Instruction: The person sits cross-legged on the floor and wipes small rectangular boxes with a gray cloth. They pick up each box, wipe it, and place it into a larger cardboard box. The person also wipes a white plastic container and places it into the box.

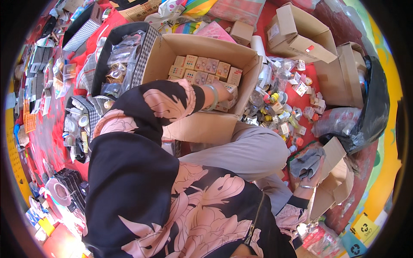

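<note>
My left hand (222, 90) reaches down into a large open cardboard box (155, 58). Its fingers are closed around a small printed box (231, 91) by the right inner wall, though some fingertips are hidden. Beside and beyond it stand rows of similar small boxes (200, 64), tan with coloured dots or pictures. On the right, my right hand (317, 175) grips a crumpled grey cloth (306, 164), held past my bent knee next to an open carton.
Small bottles and little boxes (279, 112) lie heaped right of the carton. Open cartons (301, 38) and a black plastic bag (375, 103) stand farther right. A checked bin (144, 51) of wrapped goods is at the left, on red cloth.
</note>
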`<action>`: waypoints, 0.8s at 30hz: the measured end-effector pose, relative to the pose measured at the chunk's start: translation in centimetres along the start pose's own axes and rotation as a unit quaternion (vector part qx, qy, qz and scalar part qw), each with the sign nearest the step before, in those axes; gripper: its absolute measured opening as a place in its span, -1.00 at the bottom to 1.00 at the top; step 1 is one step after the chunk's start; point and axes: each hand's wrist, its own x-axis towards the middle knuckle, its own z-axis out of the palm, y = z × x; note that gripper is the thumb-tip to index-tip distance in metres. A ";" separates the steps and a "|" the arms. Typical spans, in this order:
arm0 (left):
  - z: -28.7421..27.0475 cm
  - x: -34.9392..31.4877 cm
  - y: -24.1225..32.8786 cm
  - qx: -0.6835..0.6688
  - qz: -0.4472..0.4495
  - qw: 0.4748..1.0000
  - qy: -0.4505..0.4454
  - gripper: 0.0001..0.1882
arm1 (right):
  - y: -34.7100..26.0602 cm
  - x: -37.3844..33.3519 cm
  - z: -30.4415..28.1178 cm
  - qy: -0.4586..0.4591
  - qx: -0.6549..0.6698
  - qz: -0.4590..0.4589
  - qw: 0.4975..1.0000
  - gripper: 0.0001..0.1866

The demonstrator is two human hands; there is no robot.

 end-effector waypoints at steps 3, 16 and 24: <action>1.3 0.5 0.4 0.022 0.046 0.997 0.061 -0.08 | 0.1 0.6 -0.5 -0.004 0.000 -0.008 1.000 -0.52; 5.0 3.8 -2.1 0.048 0.242 0.969 0.032 -0.14 | 0.3 1.9 -2.0 -0.068 -0.027 -0.001 0.997 -0.50; 6.2 7.0 -4.1 0.219 0.339 0.915 -0.004 -0.10 | -0.3 0.9 0.2 -0.061 -0.032 0.028 0.997 -0.53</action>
